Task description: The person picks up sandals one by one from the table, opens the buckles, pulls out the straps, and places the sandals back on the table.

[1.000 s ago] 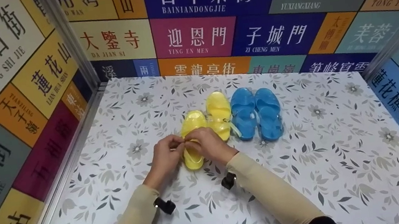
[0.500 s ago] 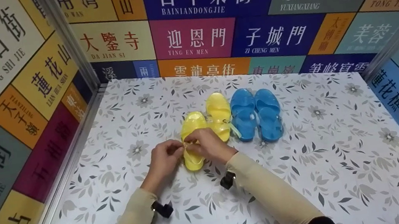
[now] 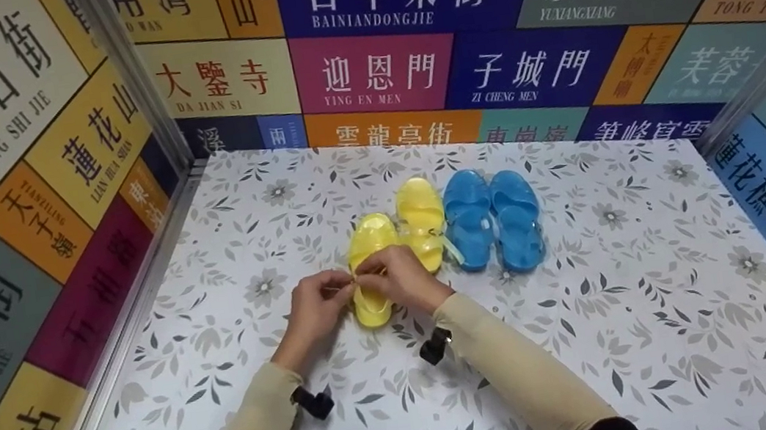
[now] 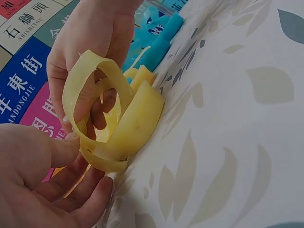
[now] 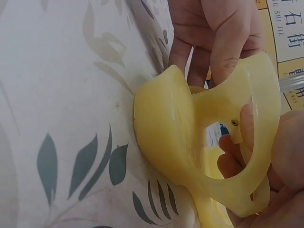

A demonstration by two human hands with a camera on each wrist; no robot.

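Observation:
A yellow sandal [image 3: 372,230] lies on the table with its toe pointing away and its heel toward me. Over its middle, my left hand [image 3: 314,309] pinches the ankle strap between thumb and fingers. My right hand [image 3: 399,279] pinches the strap from the other side, so the fingertips of both hands nearly meet. In the left wrist view the strap [image 4: 78,88] stands up in a loop above the heel [image 4: 137,126]. A small metal stud [image 5: 234,122] shows on the strap in the right wrist view. The exact fastening point is hidden by fingers.
A second yellow sandal [image 3: 418,199] lies just right of the first, its loose strap end [image 3: 452,249] sticking out. Two blue sandals [image 3: 465,193] stand side by side to its right. Lettered panels [image 3: 372,72] wall the leaf-patterned table [image 3: 629,345] at the back and sides.
Both hands stay at the strap, with small shifts of the fingers. The left hand has lowered slightly. The sandals have not visibly moved.

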